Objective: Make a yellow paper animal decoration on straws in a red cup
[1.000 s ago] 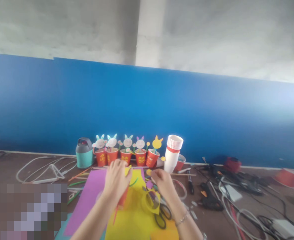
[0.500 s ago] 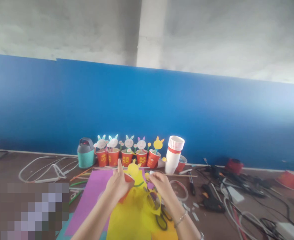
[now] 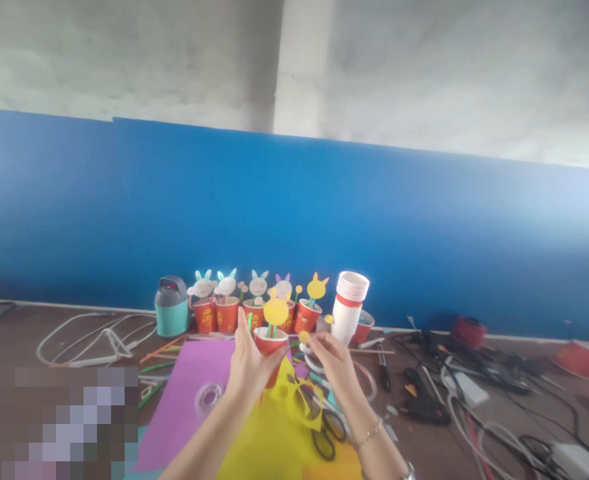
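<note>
My left hand (image 3: 251,367) is wrapped round a red paper cup (image 3: 271,343) over the yellow sheet. A yellow paper head (image 3: 276,311) with ears stands up from this cup on green stems. Just right of the cup, my right hand (image 3: 330,353) pinches a small yellow paper disc (image 3: 304,337) between its fingertips. Beneath both hands lie a purple sheet (image 3: 174,407) and a yellow sheet (image 3: 254,440). A clear tape roll (image 3: 208,399) rests on the purple one, and black-handled scissors (image 3: 324,443) lie near my right forearm.
Behind stand several red cups (image 3: 227,315) with paper animal heads, a white cup stack (image 3: 348,310) and a teal container (image 3: 172,310). To the right are a marker (image 3: 384,368), a black glue gun (image 3: 427,403) and tangled cables. A white cable (image 3: 74,327) lies left.
The cup in my left hand has turned from tilted to upright, with its yellow head now raised. My left hand has moved right, uncovering the tape roll. My right hand has shifted slightly right.
</note>
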Action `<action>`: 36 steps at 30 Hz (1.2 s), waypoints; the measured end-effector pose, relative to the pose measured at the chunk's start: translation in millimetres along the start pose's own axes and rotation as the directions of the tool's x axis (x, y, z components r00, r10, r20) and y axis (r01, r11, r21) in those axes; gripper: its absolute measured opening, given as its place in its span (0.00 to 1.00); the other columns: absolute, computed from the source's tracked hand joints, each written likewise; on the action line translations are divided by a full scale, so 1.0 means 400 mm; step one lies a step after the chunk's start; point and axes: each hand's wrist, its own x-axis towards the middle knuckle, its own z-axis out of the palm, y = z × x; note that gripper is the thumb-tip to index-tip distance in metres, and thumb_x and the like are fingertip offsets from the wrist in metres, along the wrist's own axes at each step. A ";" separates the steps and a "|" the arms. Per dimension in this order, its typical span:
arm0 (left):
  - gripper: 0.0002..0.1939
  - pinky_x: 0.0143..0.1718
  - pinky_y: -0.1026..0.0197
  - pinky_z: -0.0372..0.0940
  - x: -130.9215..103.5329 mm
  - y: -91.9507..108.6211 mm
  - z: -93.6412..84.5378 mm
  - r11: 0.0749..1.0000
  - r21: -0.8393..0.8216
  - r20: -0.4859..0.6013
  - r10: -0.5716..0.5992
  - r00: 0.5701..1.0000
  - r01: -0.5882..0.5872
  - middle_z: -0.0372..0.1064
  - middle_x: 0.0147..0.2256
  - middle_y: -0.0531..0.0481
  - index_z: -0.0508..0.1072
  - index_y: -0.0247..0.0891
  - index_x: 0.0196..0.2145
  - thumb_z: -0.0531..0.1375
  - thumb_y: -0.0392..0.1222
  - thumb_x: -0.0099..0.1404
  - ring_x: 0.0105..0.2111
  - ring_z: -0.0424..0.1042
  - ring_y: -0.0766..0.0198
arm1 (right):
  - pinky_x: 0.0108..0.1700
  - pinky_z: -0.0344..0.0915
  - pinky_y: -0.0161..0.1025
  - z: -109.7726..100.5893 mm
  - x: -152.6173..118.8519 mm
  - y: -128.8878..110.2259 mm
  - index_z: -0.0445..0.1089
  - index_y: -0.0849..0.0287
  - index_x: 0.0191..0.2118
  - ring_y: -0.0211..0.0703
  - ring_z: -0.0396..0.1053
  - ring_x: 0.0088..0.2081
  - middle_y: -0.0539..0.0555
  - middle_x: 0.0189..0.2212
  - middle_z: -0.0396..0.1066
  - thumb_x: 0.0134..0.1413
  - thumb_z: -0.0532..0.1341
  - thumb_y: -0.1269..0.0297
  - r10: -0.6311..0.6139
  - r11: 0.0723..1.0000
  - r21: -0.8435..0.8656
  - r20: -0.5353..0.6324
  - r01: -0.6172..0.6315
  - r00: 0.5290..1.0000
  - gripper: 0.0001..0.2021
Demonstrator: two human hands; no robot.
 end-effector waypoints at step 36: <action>0.58 0.61 0.44 0.53 -0.020 0.012 0.013 0.999 -0.035 0.031 -0.013 0.999 0.014 0.42 0.67 0.27 0.38 0.30 0.67 0.67 0.54 0.51 0.65 0.49 0.42 | 0.24 0.59 0.32 0.000 0.006 0.012 0.62 0.56 0.27 0.35 0.63 0.23 0.44 0.21 0.65 0.38 0.71 0.56 -0.068 0.988 0.135 -0.064 0.076 0.996 0.18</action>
